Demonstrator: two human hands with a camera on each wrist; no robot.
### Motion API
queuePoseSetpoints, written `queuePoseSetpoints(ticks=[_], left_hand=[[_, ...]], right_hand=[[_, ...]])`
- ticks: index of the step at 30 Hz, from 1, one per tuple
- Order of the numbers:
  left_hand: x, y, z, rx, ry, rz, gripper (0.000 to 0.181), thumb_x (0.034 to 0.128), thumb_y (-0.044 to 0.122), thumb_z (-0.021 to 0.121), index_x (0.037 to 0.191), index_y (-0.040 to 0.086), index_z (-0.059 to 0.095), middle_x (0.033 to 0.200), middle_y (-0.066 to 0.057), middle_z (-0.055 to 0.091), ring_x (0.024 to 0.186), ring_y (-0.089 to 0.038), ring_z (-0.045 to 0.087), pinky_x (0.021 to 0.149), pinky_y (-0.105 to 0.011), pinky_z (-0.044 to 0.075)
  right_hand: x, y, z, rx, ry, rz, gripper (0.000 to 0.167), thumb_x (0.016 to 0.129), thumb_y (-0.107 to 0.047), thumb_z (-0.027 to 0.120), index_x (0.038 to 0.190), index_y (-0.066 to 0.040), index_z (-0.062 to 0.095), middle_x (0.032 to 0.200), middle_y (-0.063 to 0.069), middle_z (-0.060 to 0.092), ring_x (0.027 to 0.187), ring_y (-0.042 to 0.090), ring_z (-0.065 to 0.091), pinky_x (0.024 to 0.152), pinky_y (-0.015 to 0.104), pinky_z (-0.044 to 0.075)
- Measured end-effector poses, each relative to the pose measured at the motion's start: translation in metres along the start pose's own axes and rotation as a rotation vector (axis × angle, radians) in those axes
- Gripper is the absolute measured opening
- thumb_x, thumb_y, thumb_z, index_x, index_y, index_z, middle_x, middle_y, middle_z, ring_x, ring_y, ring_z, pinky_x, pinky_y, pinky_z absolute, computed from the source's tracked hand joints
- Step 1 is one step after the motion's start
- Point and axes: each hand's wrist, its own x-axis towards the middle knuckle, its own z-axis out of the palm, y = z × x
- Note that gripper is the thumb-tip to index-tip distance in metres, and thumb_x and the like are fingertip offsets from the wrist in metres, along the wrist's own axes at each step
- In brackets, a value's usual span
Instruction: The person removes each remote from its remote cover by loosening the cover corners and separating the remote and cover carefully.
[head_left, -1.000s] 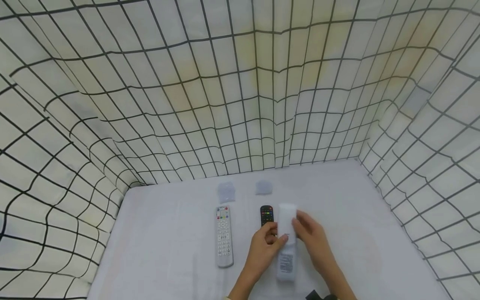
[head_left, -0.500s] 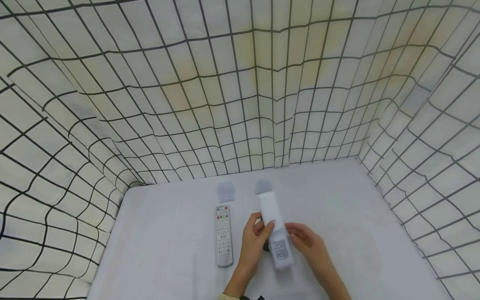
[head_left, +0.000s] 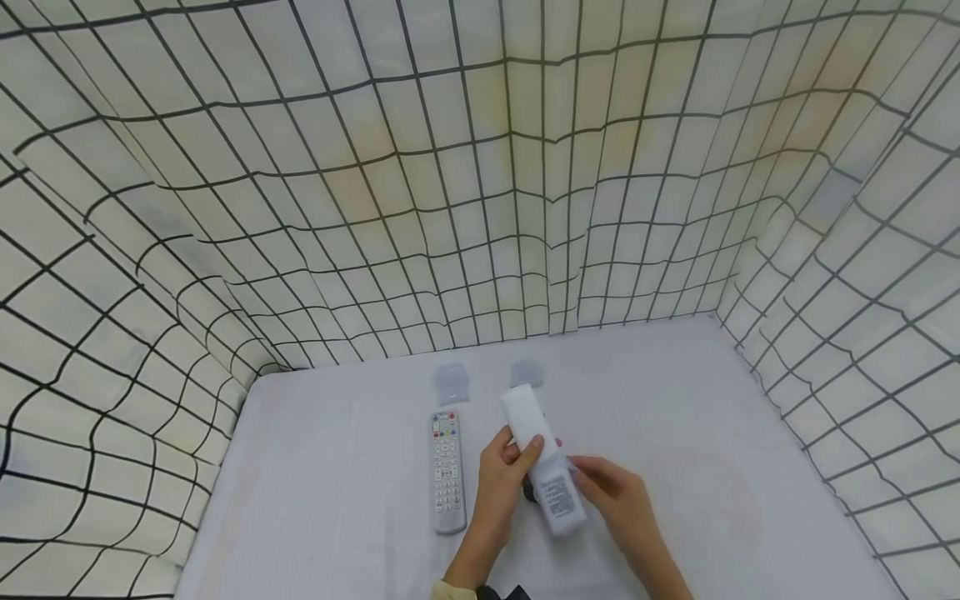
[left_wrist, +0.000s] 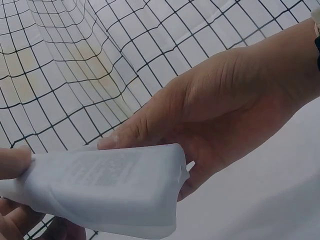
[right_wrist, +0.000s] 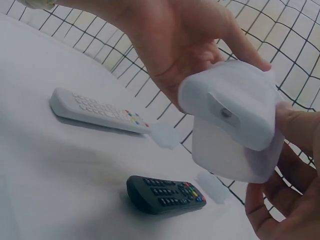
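A white remote control (head_left: 532, 425) in a translucent cover (right_wrist: 235, 155) is held tilted, its printed label (left_wrist: 102, 170) facing up. My left hand (head_left: 498, 472) grips it around the middle with the thumb on top. Thumb and fingers of my right hand (head_left: 617, 493) pinch the cover's edge on the right side, near the label; the exact contact is partly hidden. A black remote control (right_wrist: 162, 194) lies under the held one, mostly hidden in the head view. To the left, a grey remote control (head_left: 448, 472) lies with its buttons up.
Two small translucent pieces, a left one (head_left: 452, 384) and a right one (head_left: 527, 372), lie toward the back of the white table (head_left: 315, 467). Sheets with a black grid (head_left: 420, 208) rise around the back and sides.
The white remote control has moved left and tilted, its far end swinging left over the black one. My left hand moved with it; my right hand slid down along its right side.
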Motion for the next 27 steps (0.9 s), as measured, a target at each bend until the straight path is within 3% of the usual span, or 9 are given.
queuePoseSetpoints(ticks=[8,15,27], left_hand=[[0.000,-0.004,0.005,-0.084,0.047,0.005,0.053,0.1022,0.036,0.067,0.144,0.007,0.052,0.126,-0.013,0.076,0.116,-0.021,0.074,0.105,-0.030,0.055],[0.000,-0.002,0.006,-0.147,0.060,0.061,0.053,0.1030,0.033,0.067,0.143,0.001,0.051,0.131,-0.024,0.071,0.113,-0.028,0.076,0.102,-0.028,0.057],[0.001,0.004,-0.002,-0.131,0.105,0.059,0.050,0.1041,0.032,0.065,0.140,0.000,0.053,0.128,-0.020,0.073,0.112,-0.026,0.076,0.095,-0.026,0.059]], right_hand=[[-0.004,-0.003,0.007,-0.037,0.081,-0.015,0.013,0.098,-0.020,0.073,0.110,-0.019,0.076,0.114,-0.001,0.079,0.110,0.012,0.073,0.091,0.016,0.056],[-0.010,-0.006,0.008,-0.054,0.109,-0.007,0.013,0.097,-0.017,0.074,0.110,-0.017,0.077,0.115,0.002,0.079,0.111,0.018,0.074,0.091,0.023,0.060],[-0.015,-0.006,0.011,0.016,0.102,0.009,0.014,0.095,-0.011,0.075,0.108,-0.015,0.077,0.114,0.002,0.079,0.105,0.008,0.072,0.088,0.016,0.056]])
